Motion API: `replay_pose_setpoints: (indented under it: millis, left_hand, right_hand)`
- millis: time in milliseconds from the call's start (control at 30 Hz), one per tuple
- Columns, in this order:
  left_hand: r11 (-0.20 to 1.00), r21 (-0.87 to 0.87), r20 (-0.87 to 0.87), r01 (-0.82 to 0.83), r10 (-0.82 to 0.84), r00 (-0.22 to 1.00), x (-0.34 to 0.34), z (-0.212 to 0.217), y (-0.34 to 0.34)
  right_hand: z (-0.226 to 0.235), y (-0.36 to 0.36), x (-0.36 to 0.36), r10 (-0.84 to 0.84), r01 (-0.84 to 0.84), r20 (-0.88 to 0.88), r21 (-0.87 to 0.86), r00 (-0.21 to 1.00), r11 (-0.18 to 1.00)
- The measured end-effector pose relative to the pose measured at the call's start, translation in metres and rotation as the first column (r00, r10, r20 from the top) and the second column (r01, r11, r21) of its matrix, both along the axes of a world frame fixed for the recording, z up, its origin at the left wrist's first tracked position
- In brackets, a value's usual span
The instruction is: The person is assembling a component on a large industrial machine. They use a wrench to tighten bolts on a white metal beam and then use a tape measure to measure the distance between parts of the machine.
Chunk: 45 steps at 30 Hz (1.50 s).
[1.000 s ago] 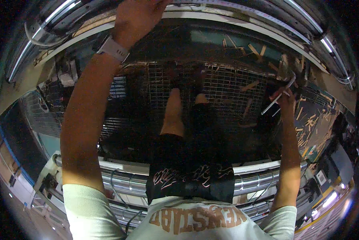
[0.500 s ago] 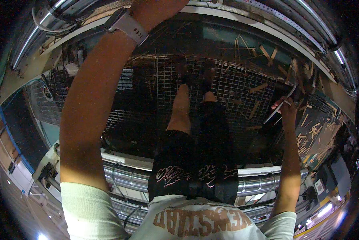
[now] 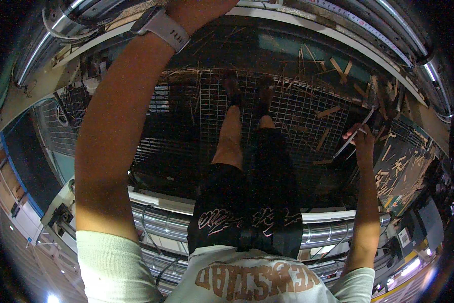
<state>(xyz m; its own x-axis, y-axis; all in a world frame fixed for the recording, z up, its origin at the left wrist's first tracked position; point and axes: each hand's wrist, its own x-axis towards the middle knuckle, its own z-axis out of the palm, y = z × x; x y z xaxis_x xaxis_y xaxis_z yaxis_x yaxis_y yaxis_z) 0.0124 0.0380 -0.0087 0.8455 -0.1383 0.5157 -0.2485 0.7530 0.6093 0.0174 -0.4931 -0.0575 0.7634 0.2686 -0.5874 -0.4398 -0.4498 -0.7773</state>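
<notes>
My left arm reaches up to the picture's top edge, a grey wristwatch (image 3: pixel 161 26) on its wrist. Only the base of my left hand (image 3: pixel 201 7) shows; its fingers are cut off by the edge. My right hand (image 3: pixel 364 147) is out at the right, fingers closed on a thin flat metal tool (image 3: pixel 355 132) that points up and to the right. Below me my legs and dark shoes (image 3: pixel 247 88) stand on a wire mesh grating (image 3: pixel 297 108).
Wooden slivers and offcuts (image 3: pixel 328 112) lie scattered on the grating and on the platform at the right. Shiny steel rollers (image 3: pixel 161 222) run across in front of my waist. Curved metal rails and a strip with a scale (image 3: pixel 368 30) arc overhead.
My left hand has slid further up past the top edge, so less of it shows. The right hand with the metal tool has dropped slightly. My feet appear further from me.
</notes>
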Motion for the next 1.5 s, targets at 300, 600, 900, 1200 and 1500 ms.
replay_pose_setpoints:
  millis: [300,600,900,1200,1500]
  left_hand:
    - [0.979,-0.096,0.022,0.177,-0.176,0.984,0.008,-0.01,0.006]
    - [0.993,-0.077,-0.051,0.095,-0.099,0.994,0.003,-0.009,0.006]
    - [0.995,-0.062,-0.057,0.079,-0.083,0.995,0.003,-0.018,0.01]
    - [0.991,-0.089,-0.079,0.099,-0.106,0.991,0.009,-0.014,0.002]
    - [0.992,-0.099,-0.09,0.082,-0.091,0.992,0.005,-0.022,0.012]
  right_hand:
    - [0.005,0.005,-0.005,0.028,-0.024,0.041,-0.088,0.999,0.996]
    - [0.004,0.007,-0.003,0.006,-0.006,0.022,-0.02,1.0,1.0]
    - [0.014,0.018,-0.006,0.037,-0.033,0.057,-0.071,0.998,0.997]
    - [0.009,0.011,-0.012,0.035,-0.029,0.082,-0.078,0.996,0.997]
    - [0.013,0.019,-0.01,0.048,-0.045,0.06,-0.055,0.997,0.997]
